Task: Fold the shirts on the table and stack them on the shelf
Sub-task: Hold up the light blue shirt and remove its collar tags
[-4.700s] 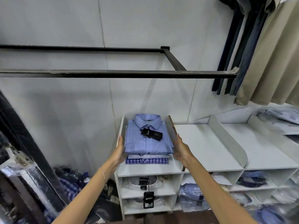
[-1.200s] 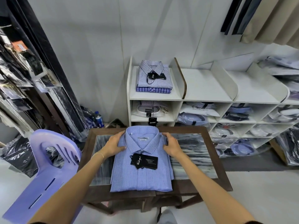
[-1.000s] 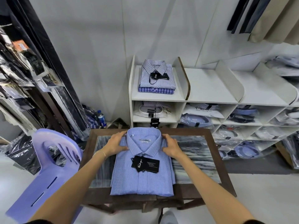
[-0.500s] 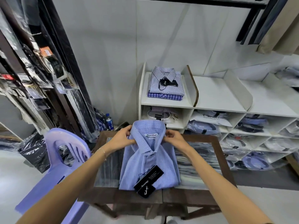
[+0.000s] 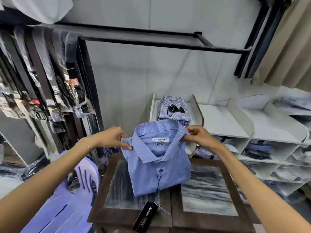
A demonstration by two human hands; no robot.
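Observation:
A folded light-blue checked shirt hangs in the air above the dark wooden table, held by its shoulders. My left hand pinches the left shoulder beside the collar. My right hand pinches the right shoulder. A black tag dangles on a string below the shirt. Behind it, a stack of folded checked shirts lies in the left top compartment of the white shelf.
A purple plastic chair stands at the table's left. Packaged belts and trousers hang on a dark rack at left. A black rail runs overhead. Hanging garments fill the upper right. Lower shelf cubbies hold bagged shirts.
The shirt lay flat on the table with my hands at its collar; both hands have gripped its shoulders and lifted it upright off the table, and the tag now swings below.

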